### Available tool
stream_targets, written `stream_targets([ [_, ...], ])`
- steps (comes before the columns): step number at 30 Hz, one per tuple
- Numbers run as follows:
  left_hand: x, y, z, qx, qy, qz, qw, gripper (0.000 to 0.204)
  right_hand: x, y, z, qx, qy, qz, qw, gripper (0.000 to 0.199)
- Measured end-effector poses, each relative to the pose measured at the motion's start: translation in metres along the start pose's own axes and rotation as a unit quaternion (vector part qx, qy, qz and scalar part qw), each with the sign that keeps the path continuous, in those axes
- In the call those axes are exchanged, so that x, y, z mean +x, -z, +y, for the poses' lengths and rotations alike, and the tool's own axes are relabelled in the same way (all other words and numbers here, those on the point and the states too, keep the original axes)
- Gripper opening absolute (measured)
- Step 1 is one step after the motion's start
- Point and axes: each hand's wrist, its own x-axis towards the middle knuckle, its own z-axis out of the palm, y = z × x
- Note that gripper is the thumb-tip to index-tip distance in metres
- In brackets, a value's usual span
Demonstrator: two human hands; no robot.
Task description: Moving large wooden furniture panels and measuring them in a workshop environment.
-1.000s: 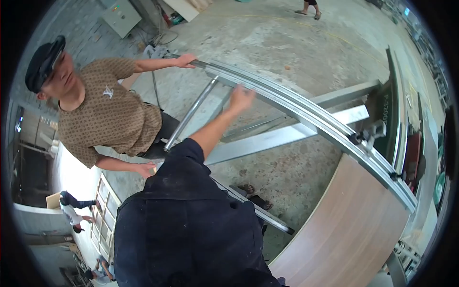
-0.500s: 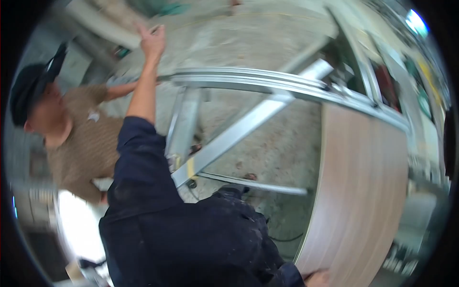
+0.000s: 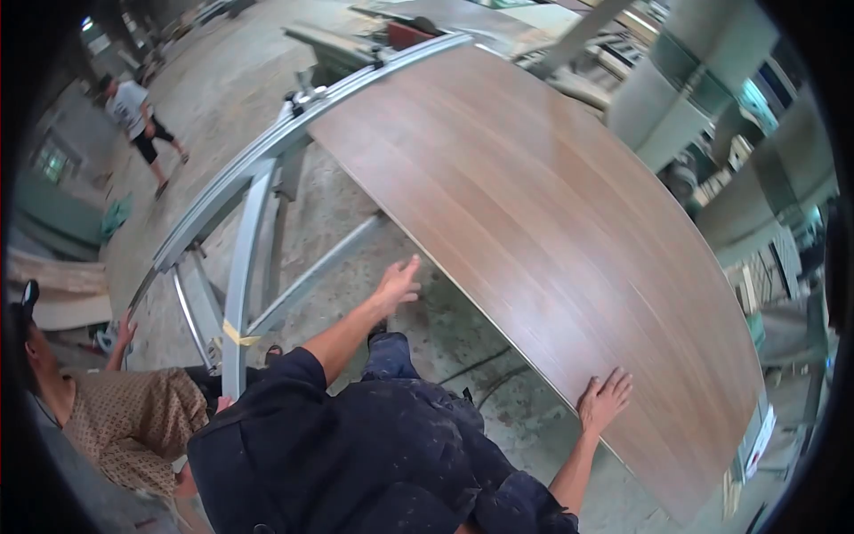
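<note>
Workshop with concrete floor: brown wood-grain panel (image 3: pixel 551 222) lies far right on a grey metal frame (image 3: pixel 240 205). Right hand (image 3: pixel 605 402) presses flat, fingers spread, on its near edge; left hand (image 3: pixel 396 287) hovers open, empty. Steadying needs both palms.

One wood-grain panel (image 3: pixel 551 214), one metal frame (image 3: pixel 240 240), three people.

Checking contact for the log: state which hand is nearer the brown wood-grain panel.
Right. The right hand lies flat on the wood-grain panel at its near edge. The left hand hangs open in the air beside that edge, apart from it, over the concrete floor.
</note>
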Motion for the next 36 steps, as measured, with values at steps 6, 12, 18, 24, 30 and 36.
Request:
stream_targets([
  [6,-0.014,-0.134,-0.037,-0.162,0.064,-0.103,0.979,0.088,0.016,0.018,0.072,0.013,0.019,-0.023,0.999,0.070],
  [12,0.029,-0.170,-0.059,-0.175,-0.039,-0.073,0.981,0.067,0.054,0.014,0.155,0.039,-0.012,0.020,0.999,0.069],
  [18,-0.010,-0.206,-0.006,-0.240,0.004,0.077,0.968,0.063,0.111,0.000,0.255,0.039,-0.059,0.031,0.997,0.070],
  [24,0.076,-0.242,-0.053,-0.192,-0.190,-0.049,0.962,0.069,0.174,-0.012,0.411,0.001,-0.156,0.024,0.987,0.066],
  [30,-0.007,-0.261,-0.087,-0.242,-0.057,0.182,0.951,0.082,0.230,-0.008,0.445,-0.087,-0.139,-0.025,0.986,0.069],
  [36,-0.070,-0.337,-0.132,-0.237,-0.024,0.168,0.956,0.090,0.370,0.022,0.403,0.047,0.166,-0.039,0.984,0.057],
])
